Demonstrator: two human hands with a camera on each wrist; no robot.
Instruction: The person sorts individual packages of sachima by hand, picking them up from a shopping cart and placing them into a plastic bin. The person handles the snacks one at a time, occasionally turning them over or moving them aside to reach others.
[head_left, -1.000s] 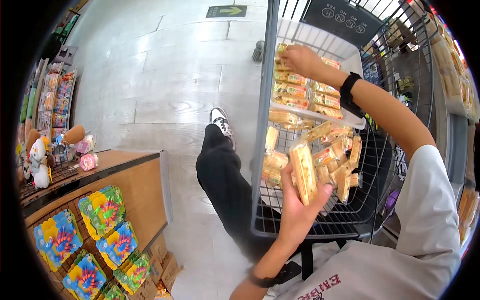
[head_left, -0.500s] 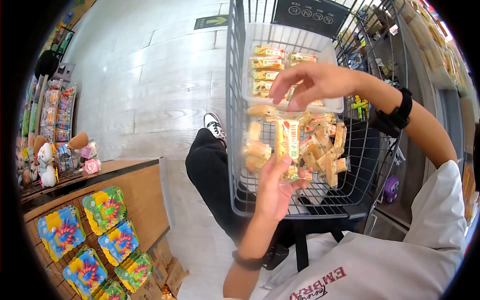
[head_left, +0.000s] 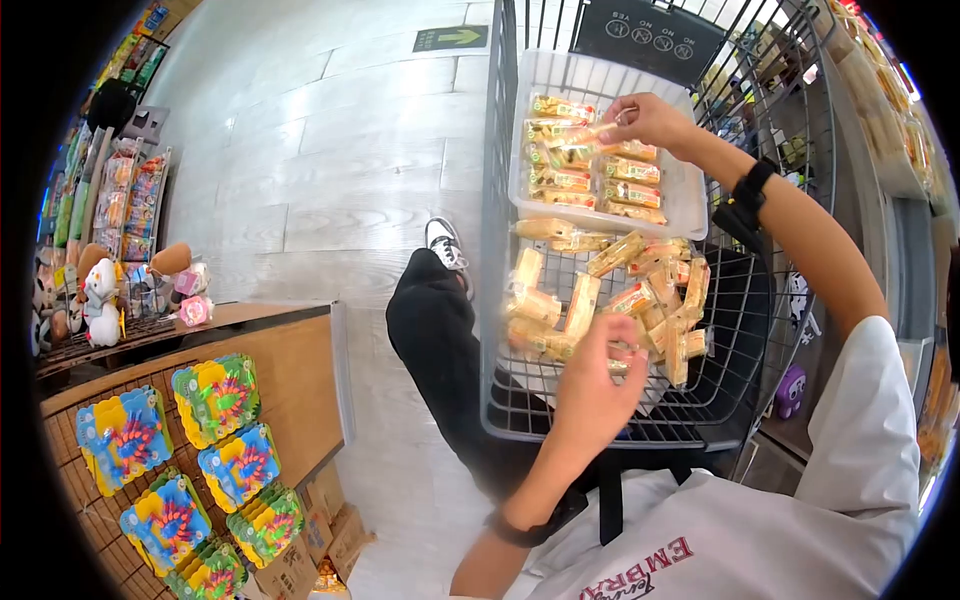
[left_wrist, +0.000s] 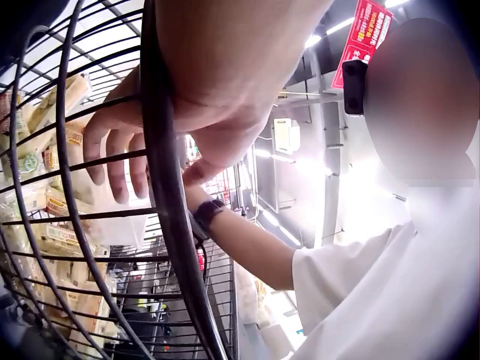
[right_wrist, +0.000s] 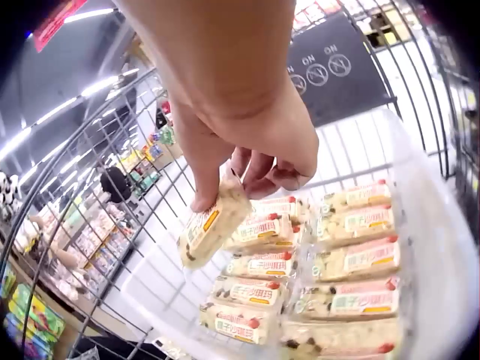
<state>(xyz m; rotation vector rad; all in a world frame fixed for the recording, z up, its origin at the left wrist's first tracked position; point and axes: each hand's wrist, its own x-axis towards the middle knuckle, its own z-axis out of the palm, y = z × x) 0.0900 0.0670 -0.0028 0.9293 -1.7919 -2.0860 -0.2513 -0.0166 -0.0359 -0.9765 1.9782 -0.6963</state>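
Note:
My right hand [head_left: 645,120] pinches a wrapped sachima bar [right_wrist: 216,225] by one end, between thumb and fingers. The bar is tilted over a translucent plastic bin [head_left: 690,200], in which similar bars [right_wrist: 360,259] lie in two rows. Lower in the head view, my left hand [head_left: 598,385] is over a heap of loose wrapped bars [head_left: 660,290] at the near end of the cart. Its fingers hang loosely curled with nothing in them, as the left wrist view shows through the basket wires.
The black wire shopping cart [head_left: 497,250] surrounds bin and loose bars. A dark sign panel [head_left: 650,35] stands at its far end. Shelves of packaged goods [head_left: 880,110] line the right side. On the left is a wooden display unit [head_left: 290,370] with hanging colourful toy packs [head_left: 215,398].
The bar upright in my left hand has passed to my right hand, which came back from the bin and returned over it. My left hand has emptied and lowered over the loose bars.

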